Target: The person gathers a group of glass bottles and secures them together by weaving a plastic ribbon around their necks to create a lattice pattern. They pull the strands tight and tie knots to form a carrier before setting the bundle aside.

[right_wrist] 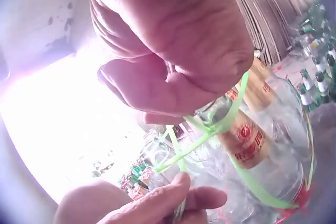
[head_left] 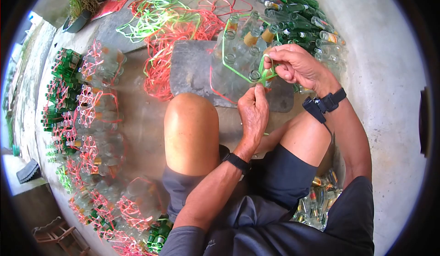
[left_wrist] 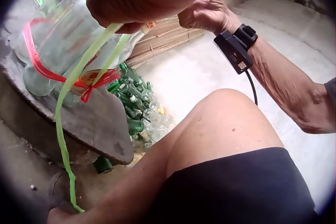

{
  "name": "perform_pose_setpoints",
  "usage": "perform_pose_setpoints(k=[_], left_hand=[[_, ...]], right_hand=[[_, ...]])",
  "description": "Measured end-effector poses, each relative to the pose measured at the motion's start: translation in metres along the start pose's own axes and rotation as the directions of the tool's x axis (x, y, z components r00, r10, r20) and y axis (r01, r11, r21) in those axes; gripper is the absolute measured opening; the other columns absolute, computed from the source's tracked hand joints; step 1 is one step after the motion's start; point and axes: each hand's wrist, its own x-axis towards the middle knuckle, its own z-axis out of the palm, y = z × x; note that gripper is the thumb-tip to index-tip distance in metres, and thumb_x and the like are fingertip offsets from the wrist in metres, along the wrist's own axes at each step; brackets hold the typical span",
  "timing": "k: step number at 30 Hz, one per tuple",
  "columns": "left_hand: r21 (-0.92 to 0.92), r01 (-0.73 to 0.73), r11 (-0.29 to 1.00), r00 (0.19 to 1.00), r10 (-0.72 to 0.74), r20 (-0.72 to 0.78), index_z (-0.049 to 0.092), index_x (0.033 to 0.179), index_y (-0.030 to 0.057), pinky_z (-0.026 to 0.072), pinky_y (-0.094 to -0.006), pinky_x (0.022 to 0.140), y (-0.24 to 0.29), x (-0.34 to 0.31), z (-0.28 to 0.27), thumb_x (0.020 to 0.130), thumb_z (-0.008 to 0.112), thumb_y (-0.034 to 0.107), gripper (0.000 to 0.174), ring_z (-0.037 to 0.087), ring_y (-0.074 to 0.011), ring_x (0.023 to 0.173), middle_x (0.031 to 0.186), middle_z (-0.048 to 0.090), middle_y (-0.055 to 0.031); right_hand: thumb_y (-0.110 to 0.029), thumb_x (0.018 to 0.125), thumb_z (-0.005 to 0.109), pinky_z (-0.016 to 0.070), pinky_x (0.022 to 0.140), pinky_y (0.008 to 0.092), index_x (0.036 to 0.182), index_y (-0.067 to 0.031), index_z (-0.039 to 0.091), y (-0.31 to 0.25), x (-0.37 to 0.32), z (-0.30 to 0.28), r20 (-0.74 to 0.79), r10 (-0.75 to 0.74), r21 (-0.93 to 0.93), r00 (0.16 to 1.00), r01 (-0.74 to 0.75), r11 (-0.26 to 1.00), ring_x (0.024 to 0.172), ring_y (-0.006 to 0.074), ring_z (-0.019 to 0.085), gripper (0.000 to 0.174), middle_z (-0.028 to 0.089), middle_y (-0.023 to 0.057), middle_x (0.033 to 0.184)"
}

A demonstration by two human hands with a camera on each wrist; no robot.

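Grip: green strip (head_left: pixel 223 50) pinched between thumb and fingers of the right hand (head_left: pixel 295 66); the same strip is pinched near its crossing by the left hand (head_left: pixel 255 109). One strip end is seen hanging loose below the left grip.

Work in hand: group of clear bottles (right_wrist: pixel 278 166), some gold-labelled, located directly beneath and just beyond the grip. Red band (left_wrist: pixel 44 71) already passed round the bottle bodies and knotted on the near side. Green strip laid round the necks and run down to the red band. Crossing at the grip judged unfinished; tightening, knotting and trimming judged to remain.

Surface: bottles stood on a dark slab (head_left: pixel 183 68), which extends beneath and to the left of the grip; grey floor (head_left: pixel 142 132) around it.

Room: heap of red strip (head_left: pixel 160 68) and tangle of green strip (head_left: pixel 133 29) noted beyond the slab, left of the grip. Loose green bottles (head_left: pixel 300 2) massed beyond and right, against a pale wall (head_left: pixel 385 73). Rows of strip-bound bottles (head_left: pixel 98 105) noted well to the left; potted plant (head_left: pixel 77 23) at far left.
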Motion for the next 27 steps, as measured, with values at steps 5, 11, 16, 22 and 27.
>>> perform_pose_setpoints(k=[5, 11, 16, 22, 27], left_hand=[[0.005, 0.085, 0.996, 0.995, -0.086, 0.050, 0.073, 0.091, -0.0099, 0.0474, -0.0305, 0.070, 0.003, 0.001, -0.001, 0.112, 0.055, 0.026, 0.045, 0.054, -0.0108, 0.074, 0.082, 0.071, -0.0050], [-0.006, 0.074, 0.997, 0.996, -0.074, 0.057, 0.073, 0.090, -0.0062, 0.0378, -0.0341, 0.056, -0.002, 0.001, 0.001, 0.113, 0.055, 0.025, 0.043, 0.043, -0.0079, 0.061, 0.061, 0.047, 0.0006], [-0.021, 0.038, 0.999, 0.998, -0.037, 0.050, 0.072, 0.090, -0.0062, 0.0383, -0.0342, 0.056, -0.006, 0.002, 0.003, 0.113, 0.055, 0.024, 0.042, 0.044, -0.0084, 0.061, 0.061, 0.048, -0.0002], [-0.055, 0.057, 0.997, 0.996, -0.053, 0.065, 0.072, 0.090, -0.0058, 0.0378, -0.0331, 0.056, -0.005, 0.003, 0.003, 0.113, 0.055, 0.024, 0.041, 0.044, -0.0081, 0.061, 0.064, 0.050, 0.0005], [-0.072, 0.094, 0.993, 0.993, -0.089, 0.079, 0.072, 0.090, -0.0054, 0.0369, -0.0314, 0.055, 0.000, 0.002, 0.003, 0.113, 0.055, 0.024, 0.040, 0.043, -0.0073, 0.062, 0.066, 0.050, 0.0023]], right_hand=[[-0.008, 0.104, 0.062, 0.0405, 0.044, 0.0153, 0.123, 0.0028, 0.067, 0.015, -0.009, -0.001, 0.004, -0.083, 0.048, 0.997, 0.083, 0.995, 0.056, -0.0005, 0.052, 0.022, 0.075, 0.0065, 0.108], [0.000, 0.099, 0.059, 0.0400, 0.045, 0.0163, 0.128, 0.0008, 0.068, 0.027, -0.020, 0.004, -0.185, -0.285, 0.023, 0.940, 0.294, 0.955, 0.058, 0.0001, 0.052, 0.030, 0.070, 0.0053, 0.140], [0.003, 0.098, 0.057, 0.0464, 0.051, 0.0188, 0.130, -0.0032, 0.071, 0.026, -0.020, 0.016, -0.183, -0.353, -0.193, 0.917, 0.319, 0.928, 0.058, 0.0021, 0.054, 0.035, 0.068, 0.0071, 0.144], [0.008, 0.094, 0.054, 0.0537, 0.058, 0.0228, 0.131, -0.0049, 0.073, 0.026, -0.016, 0.017, -0.136, -0.430, -0.474, 0.893, 0.322, 0.819, 0.061, 0.0052, 0.059, 0.043, 0.060, 0.0105, 0.152], [0.010, 0.093, 0.051, 0.0575, 0.060, 0.0248, 0.131, -0.0084, 0.073, 0.019, -0.017, 0.030, -0.108, -0.442, -0.582, 0.891, 0.304, 0.755, 0.068, 0.0090, 0.065, 0.047, 0.058, 0.0115, 0.152]])
